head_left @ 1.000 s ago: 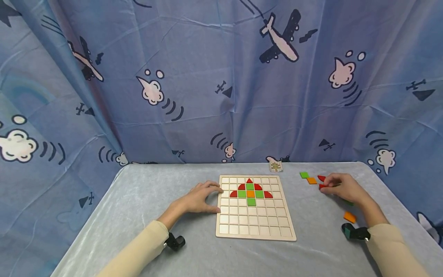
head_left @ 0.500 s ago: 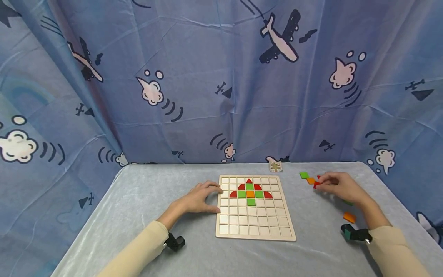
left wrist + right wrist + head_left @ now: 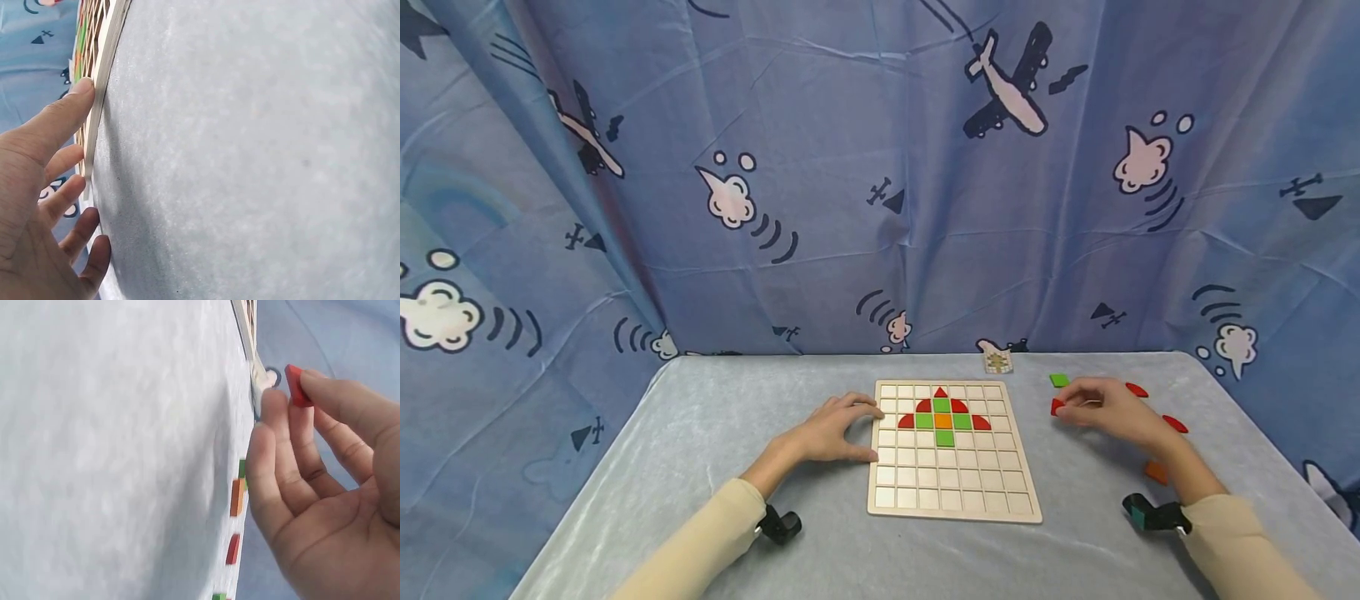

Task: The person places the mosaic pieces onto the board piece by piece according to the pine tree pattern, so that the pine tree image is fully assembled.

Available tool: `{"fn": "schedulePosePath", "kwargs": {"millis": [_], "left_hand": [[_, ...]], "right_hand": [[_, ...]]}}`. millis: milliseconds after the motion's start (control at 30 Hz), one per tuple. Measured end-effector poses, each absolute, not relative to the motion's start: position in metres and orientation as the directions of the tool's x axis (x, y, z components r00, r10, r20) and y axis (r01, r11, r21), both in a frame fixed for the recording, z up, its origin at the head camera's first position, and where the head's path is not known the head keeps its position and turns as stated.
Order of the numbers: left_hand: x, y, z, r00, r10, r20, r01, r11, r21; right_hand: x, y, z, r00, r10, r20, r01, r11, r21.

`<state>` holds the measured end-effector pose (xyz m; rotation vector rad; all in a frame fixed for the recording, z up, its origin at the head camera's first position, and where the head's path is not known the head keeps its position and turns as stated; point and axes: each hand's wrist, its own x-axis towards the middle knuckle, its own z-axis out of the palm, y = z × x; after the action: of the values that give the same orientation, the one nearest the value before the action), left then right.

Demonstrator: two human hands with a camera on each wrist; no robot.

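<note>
My right hand point(image 3: 1105, 408) pinches a small red tile point(image 3: 297, 385) between thumb and fingers, held up to the right of a square wooden grid board point(image 3: 958, 483). My left hand point(image 3: 835, 429) lies along the board's left edge, its thumb point(image 3: 80, 94) and fingertips at the rim with the fingers spread. On the board, red, green and orange tiles form a pattern in the upper rows: a red triangle point(image 3: 941, 392) on top, green squares around an orange square point(image 3: 943, 421), and rounded red tiles at the sides.
Loose tiles lie right of the board: a green square point(image 3: 1059, 380), rounded red pieces point(image 3: 1175, 423) and an orange one point(image 3: 1156, 472). In the right wrist view an orange tile point(image 3: 237, 497) stands behind the hand. A small pattern card point(image 3: 997, 360) is at the table's back edge.
My right hand has picked up the red tile and moved left with it toward the board, uncovering rounded red tiles behind it. The left hand has stayed in place.
</note>
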<state>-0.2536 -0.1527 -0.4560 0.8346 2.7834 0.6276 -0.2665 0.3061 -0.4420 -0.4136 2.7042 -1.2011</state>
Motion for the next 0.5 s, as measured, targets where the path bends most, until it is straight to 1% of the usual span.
{"fn": "schedulePosePath", "kwargs": {"millis": [333, 500], "left_hand": [[-0.254, -0.153, -0.455, -0.828, 0.559, -0.037, 0.489, 0.754, 0.439], [-0.254, -0.153, -0.456, -0.829, 0.558, -0.036, 0.493, 0.76, 0.424]], "right_hand": [[-0.265, 0.286, -0.44, -0.946, -0.325, 0.008, -0.216, 0.609, -0.763], [-0.264, 0.273, -0.438, -0.928, -0.371, 0.02, -0.236, 0.547, -0.803]]}}
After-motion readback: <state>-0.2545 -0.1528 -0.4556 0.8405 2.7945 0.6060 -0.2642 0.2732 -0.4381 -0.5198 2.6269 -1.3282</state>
